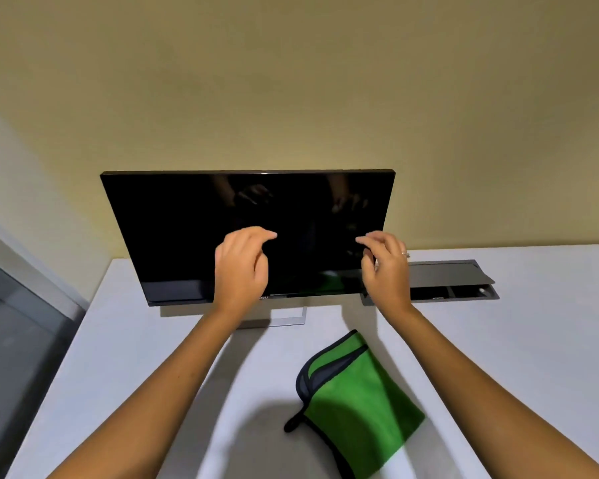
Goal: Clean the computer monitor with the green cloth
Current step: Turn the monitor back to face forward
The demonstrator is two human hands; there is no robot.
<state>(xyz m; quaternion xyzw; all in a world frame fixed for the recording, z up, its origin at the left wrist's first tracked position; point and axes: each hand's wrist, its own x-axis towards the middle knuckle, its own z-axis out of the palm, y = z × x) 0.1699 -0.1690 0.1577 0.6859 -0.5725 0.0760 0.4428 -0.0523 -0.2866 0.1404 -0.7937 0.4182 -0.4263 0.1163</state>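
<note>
Folded on the white desk (101, 357), nearest us, the green cloth (357, 399) lies untouched. Our left hand (241, 267) and right hand (386, 267) hover empty, fingers loosely curled, before the dark monitor (187, 229). We judge wiping not yet begun.

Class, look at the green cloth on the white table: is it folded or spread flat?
Folded. The green cloth with dark trim shows stacked layered edges at its far end.

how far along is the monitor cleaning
Nothing looks done yet. The green cloth lies folded on the table, untouched. The left hand and right hand hover empty before the dark monitor. Left: pick up the cloth, wipe the screen.
</note>
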